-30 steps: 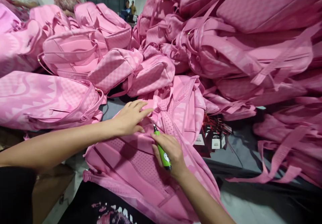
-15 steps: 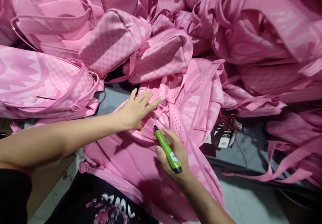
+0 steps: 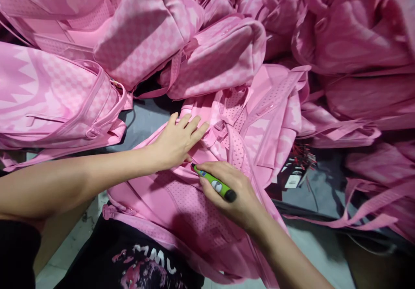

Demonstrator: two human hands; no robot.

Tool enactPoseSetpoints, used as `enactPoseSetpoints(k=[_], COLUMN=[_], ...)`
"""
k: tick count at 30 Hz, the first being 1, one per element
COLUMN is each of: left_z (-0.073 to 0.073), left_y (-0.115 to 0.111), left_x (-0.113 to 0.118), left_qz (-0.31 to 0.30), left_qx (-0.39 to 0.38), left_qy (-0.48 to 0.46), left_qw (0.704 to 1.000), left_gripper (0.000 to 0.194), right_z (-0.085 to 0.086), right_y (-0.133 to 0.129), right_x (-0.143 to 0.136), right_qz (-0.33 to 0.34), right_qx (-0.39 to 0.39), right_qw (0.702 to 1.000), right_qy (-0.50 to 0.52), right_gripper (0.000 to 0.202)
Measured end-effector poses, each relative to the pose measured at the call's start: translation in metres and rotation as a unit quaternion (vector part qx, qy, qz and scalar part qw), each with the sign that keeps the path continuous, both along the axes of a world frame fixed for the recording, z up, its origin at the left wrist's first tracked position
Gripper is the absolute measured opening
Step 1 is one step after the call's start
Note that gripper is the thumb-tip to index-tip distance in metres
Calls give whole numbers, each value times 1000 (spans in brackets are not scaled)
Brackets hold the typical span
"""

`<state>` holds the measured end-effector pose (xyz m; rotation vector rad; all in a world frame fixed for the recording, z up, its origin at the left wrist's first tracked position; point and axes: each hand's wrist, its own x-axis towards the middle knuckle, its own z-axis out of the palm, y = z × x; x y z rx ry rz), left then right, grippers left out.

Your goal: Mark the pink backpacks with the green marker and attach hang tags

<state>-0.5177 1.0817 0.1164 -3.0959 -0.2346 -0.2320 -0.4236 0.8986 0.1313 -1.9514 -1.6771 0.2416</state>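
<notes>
A pink backpack (image 3: 142,196) lies with its perforated back panel and straps upward, partly across my lap. My left hand (image 3: 177,144) rests on it, fingers spread flat over the fabric near its top. The left thumb presses close to a seam. In my right hand (image 3: 231,189) is a green pen-shaped tool (image 3: 212,182) with black ends, held between thumb and fingers. Its tip points up-left and sits at the fabric just beside my left thumb. Whether the tip touches cannot be made out. A pink strap (image 3: 238,148) runs over the bag to the right of my hands.
Pink backpacks are heaped beyond my hands, with a checkered pouch-like bag (image 3: 145,33) in front. Another backpack (image 3: 58,94) lies at the left. Black tags with red strings (image 3: 293,172) lie on the grey table (image 3: 327,191) to the right, near a loose strap (image 3: 343,219).
The green tool has tilted flatter, and its tip has come down to the fabric beside my left thumb. My left hand stays nearly in place. The view has shifted closer.
</notes>
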Motion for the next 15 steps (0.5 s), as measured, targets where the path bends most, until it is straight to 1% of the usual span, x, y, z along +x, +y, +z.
enactPoseSetpoints(k=[2, 3, 5, 7, 9, 11, 13, 15], left_z=[0, 1, 1, -1, -3, -5, -6, -7], left_y=[0, 0, 1, 2, 3, 4, 4, 4], left_x=[1, 2, 4, 6, 6, 5, 3, 2], left_qz=[11, 13, 9, 4, 3, 2, -4, -11], left_qx=[3, 4, 5, 0, -10, -20, -22, -21], left_qy=[21, 37, 68, 70, 47, 24, 11, 9], left_qw=[1000, 999, 998, 998, 999, 1000, 1000, 1000], left_gripper=[90, 94, 107, 116, 112, 101, 92, 89], right_z=[1, 2, 1, -2, -6, -9, -9, -6], right_y=[6, 7, 7, 3, -1, -3, -3, 0], right_x=[-2, -3, -4, -4, -3, 0, 3, 5], right_qz=[15, 22, 32, 34, 34, 36, 37, 40], right_qx=[-36, -47, -42, -18, 0, 17, 31, 20], right_qw=[998, 996, 993, 991, 992, 994, 996, 998], right_qy=[-42, -66, -103, -125, -124, -103, -70, -49], right_gripper=[20, 21, 23, 25, 26, 26, 26, 24])
